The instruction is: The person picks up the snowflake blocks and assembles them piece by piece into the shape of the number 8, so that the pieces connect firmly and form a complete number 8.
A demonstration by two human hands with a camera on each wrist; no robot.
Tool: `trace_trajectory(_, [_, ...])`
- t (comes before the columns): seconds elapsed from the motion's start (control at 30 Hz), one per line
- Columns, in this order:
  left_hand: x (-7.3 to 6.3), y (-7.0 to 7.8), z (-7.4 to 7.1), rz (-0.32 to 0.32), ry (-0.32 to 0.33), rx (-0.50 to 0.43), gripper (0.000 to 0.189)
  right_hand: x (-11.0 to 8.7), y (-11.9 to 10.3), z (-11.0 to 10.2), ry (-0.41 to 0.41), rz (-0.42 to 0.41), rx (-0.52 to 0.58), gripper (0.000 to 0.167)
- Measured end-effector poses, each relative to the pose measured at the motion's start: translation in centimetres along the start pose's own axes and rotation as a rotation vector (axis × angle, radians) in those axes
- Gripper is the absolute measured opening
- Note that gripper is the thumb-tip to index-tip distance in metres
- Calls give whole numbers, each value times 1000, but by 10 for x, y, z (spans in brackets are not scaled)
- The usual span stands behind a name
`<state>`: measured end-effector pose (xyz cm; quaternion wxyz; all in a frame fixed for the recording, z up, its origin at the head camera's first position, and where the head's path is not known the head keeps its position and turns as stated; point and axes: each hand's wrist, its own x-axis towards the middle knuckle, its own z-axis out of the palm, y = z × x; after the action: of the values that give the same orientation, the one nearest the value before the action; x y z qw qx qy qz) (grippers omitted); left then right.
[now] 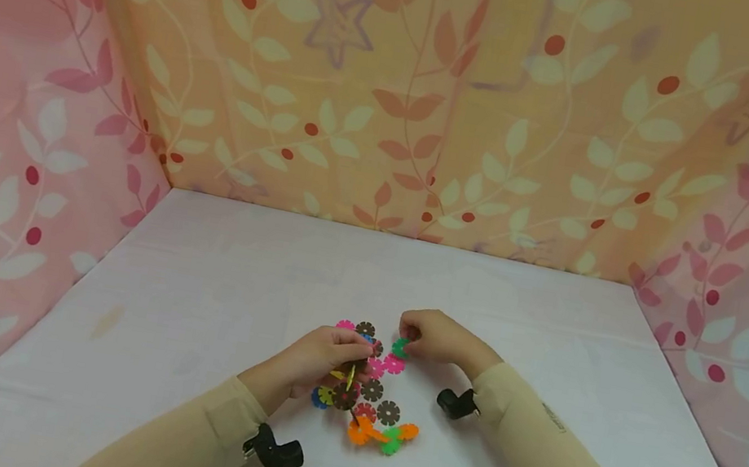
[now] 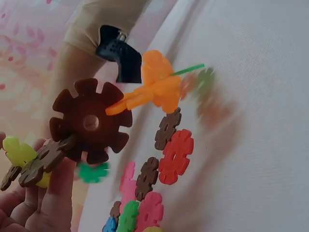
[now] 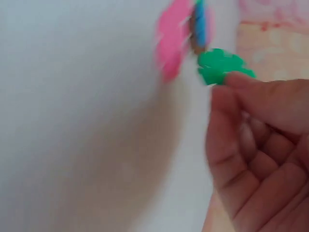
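My left hand (image 1: 325, 353) holds a joined chain of plastic snowflake discs. Brown discs (image 2: 72, 108) and yellow discs (image 2: 19, 150) sit near its fingers in the left wrist view. Farther along the chain come orange discs (image 2: 157, 72) and a green one (image 2: 190, 69) seen edge-on. Between thumb and finger, my right hand (image 3: 260, 150) pinches a single green snowflake disc (image 3: 219, 67). That hand is to the right of the left one, by pink discs (image 1: 394, 364). In the right wrist view a blurred pink disc (image 3: 171, 41) shows beyond the green one.
Loose discs lie on the white tabletop (image 1: 251, 262) around and below the left hand, among them a red disc (image 2: 176, 157) and a brown disc (image 1: 388, 413). Black wrist cameras (image 1: 278, 453) stick out from both sleeves. Patterned curtains (image 1: 413, 91) enclose the table's back and sides.
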<state>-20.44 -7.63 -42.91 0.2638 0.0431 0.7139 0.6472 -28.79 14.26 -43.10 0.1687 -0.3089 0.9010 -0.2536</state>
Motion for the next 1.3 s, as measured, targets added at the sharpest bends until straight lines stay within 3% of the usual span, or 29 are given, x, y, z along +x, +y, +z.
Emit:
trace_trajectory(0.17, [0, -1, -2, 5, 7, -5, 42, -13, -24, -5, 49, -59, 234, 7])
trace_trajectory(0.33, [0, 1, -2, 15, 20, -6, 39, -21, -40, -8, 67, -65, 339, 15])
trace_trajectory(0.87, [0, 2, -1, 25, 27, -14, 39, -23, -43, -5, 118, -36, 372, 10])
trace_trajectory(1.17, [3, -2, -2, 48, 7, -19, 42, -22, -42, -1, 92, -93, 417, 11])
trace_trajectory(1.3, [3, -3, -2, 60, 1, -48, 42, -21, -41, 2, 77, -83, 489, 13])
